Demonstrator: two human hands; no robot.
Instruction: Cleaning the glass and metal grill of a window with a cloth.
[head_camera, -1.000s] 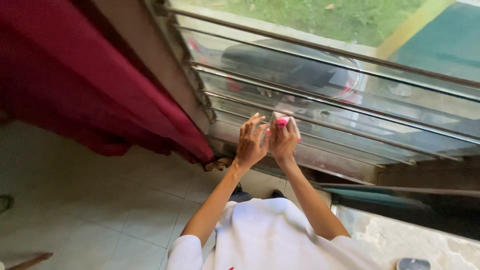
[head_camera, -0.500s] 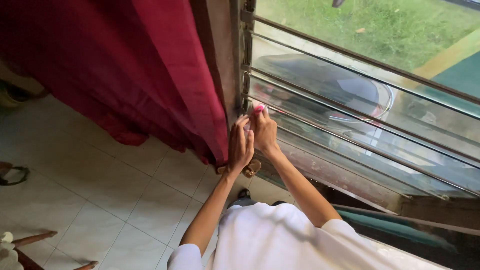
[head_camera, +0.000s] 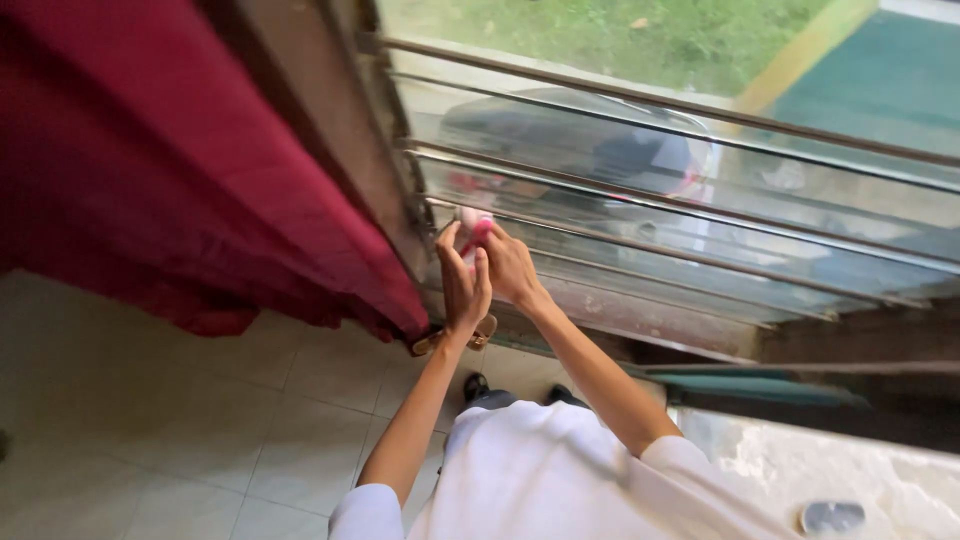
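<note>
A pink-and-white object (head_camera: 473, 222) sits mostly hidden behind the right hand (head_camera: 508, 268), its kind unclear; the red curtain (head_camera: 170, 170) runs off frame.

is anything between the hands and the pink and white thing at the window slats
Nothing visible. The right hand already holds the pink and white thing against the glass slats, beside the window frame. The left hand is right below it.

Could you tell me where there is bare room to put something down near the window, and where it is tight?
The pale tiled floor left of the person, below the red curtain, is open. It is tight at the louvre window frame: the left hand and right hand crowd a pink-and-white object against the glass slats, curtain alongside.
</note>
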